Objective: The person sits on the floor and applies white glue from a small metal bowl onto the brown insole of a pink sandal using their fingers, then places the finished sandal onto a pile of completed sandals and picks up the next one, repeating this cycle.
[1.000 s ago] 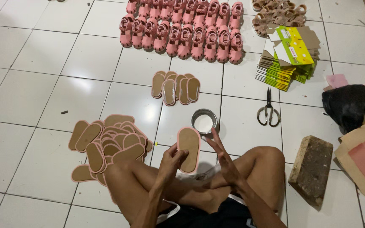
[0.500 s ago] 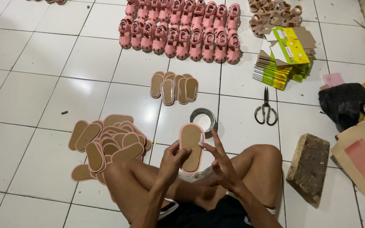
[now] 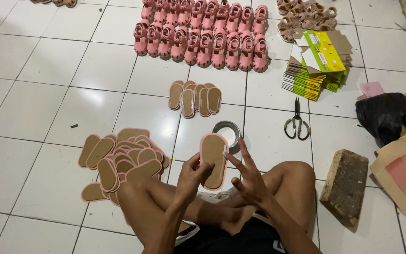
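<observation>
Insole [image 3: 213,160], tan with pink edge, held upright over the person's crossed legs, just on the near side of the round tin [image 3: 227,133]. Left hand [image 3: 191,175] grips its lower left edge, thumb and fingers pinched on it. Right hand [image 3: 247,176] is open, fingers spread, fingertips touching the insole's right edge, gripping nothing. Judgement: to do this well, keep the pinch low and steady and run the right fingertips evenly along the rim, face kept clean. Left of the tin, a loose pile of insoles [image 3: 123,162] on the white tile floor [image 3: 34,94]. Beyond the tin, a small overlapped row of soles [image 3: 194,99]; farther beyond, rows of pink sandals [image 3: 203,33]. Right of the tin: scissors [image 3: 297,123], then a brick [image 3: 346,183]; stacked flat boxes [image 3: 318,63] beyond those.
</observation>
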Available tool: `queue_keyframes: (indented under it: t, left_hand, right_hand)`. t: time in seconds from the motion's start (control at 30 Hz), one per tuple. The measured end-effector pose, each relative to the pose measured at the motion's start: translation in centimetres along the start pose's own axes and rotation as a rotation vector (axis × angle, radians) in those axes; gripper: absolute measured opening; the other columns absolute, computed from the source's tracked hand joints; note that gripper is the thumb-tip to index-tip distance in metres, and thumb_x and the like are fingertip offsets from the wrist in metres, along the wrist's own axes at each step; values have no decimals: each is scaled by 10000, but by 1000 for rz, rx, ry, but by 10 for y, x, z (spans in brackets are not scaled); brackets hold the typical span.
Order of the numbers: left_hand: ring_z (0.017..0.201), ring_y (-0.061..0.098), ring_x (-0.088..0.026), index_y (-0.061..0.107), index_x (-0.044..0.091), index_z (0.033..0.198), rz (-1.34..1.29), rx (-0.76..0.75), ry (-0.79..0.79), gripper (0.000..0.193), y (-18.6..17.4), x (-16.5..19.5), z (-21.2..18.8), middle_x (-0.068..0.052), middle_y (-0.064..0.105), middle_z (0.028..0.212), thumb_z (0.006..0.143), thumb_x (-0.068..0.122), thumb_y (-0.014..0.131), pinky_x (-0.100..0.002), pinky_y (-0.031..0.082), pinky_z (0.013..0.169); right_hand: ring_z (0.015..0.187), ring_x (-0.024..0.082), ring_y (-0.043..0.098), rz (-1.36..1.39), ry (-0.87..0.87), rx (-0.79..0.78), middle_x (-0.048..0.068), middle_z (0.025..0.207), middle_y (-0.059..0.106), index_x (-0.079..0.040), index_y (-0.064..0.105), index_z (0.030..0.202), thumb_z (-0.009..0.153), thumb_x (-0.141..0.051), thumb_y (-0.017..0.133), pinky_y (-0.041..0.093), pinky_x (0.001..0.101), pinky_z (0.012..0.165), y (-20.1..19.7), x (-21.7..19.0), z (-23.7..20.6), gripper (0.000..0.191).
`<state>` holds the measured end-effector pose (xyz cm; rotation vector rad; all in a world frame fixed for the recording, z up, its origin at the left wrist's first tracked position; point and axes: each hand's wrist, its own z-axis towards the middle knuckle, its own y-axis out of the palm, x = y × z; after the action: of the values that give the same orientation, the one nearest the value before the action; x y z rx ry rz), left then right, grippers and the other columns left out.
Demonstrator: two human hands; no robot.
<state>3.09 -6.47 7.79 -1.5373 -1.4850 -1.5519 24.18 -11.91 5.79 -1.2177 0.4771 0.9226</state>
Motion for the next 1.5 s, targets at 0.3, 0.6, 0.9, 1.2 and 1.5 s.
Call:
queue_keyframes:
  t: [0.3,0.6,0.9,1.2,1.5]
  left_hand:
    - [581,439,-20,681,-20,1222,-60,121,23,302,4,-1,5,16,578,711,971,149,669,-196,331,490]
    - [761,716,-160,547,-7,1240,-276,365,54,369,3,-44,18,-90,683,897,925,159,648,-318,611,612]
    - [1002,687,-184,567,52,1253,-221,518,-7,411,-67,-92,31,-72,653,1108,882,142,717,-399,627,817]
    - [955,703,-208,611,49,1192,-243,557,-53,328,-82,-86,15,-102,675,1086,921,209,705,-405,652,768]
    - [882,707,-164,558,53,1231,-93,449,-47,399,-54,-50,31,-74,637,1027,929,296,652,-374,634,642]
  right_hand:
    - [1574,465,256,-70,-39,41,216,1718,197,-273,583,1448,1035,-708,297,345,590,1218,11,-13,-14,665]
    - [1521,489,316,-62,-3,89,270,1678,223,-217,559,1467,1053,-644,321,421,535,1153,35,-9,-25,640]
    - [1483,485,180,-365,448,-95,246,1636,159,11,386,1559,960,-711,414,246,649,1125,47,69,58,938]
    - [1534,504,50,-545,404,-134,285,1661,108,-62,636,1359,976,-694,412,36,782,1142,48,76,87,772]
    - [1622,431,214,-395,370,41,225,1688,270,-77,714,1101,1002,-682,378,149,666,1265,29,62,43,700]
